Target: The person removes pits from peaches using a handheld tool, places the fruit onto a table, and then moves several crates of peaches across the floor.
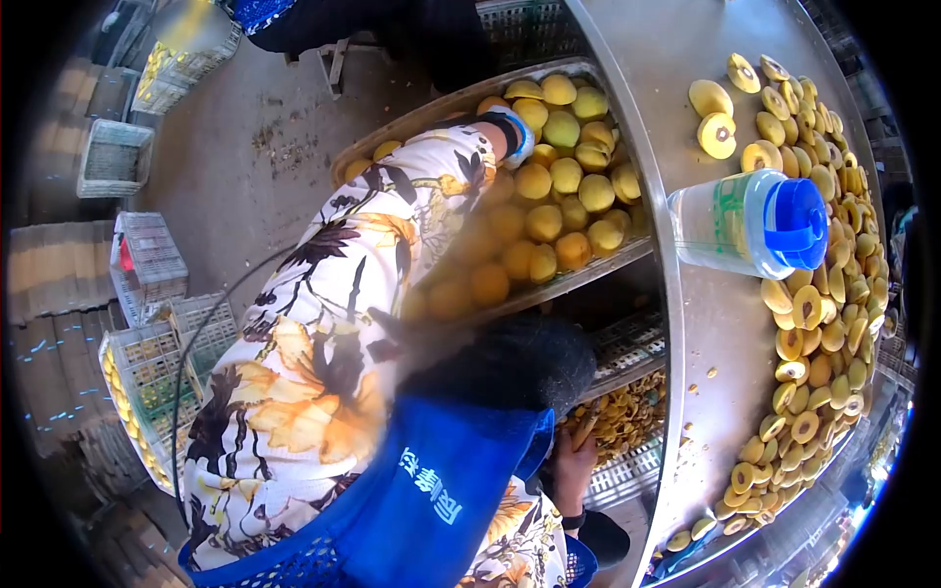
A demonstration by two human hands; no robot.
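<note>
Cut halves ring the table; the tray holds many whole fruit. Left hand reaches into them, right hand at a crate; neither grip shows.

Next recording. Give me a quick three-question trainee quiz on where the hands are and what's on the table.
1. True or false: the bottle lying on the metal table has a red cap.
2. Where does the left hand reach? A) into the tray of whole yellow fruit; B) to the bottle; C) to a crate on the floor.
3. Fill in: the right hand is at a crate set ___ the table.

Key: 1 false, the cap is blue; 2 A; 3 under.
</note>
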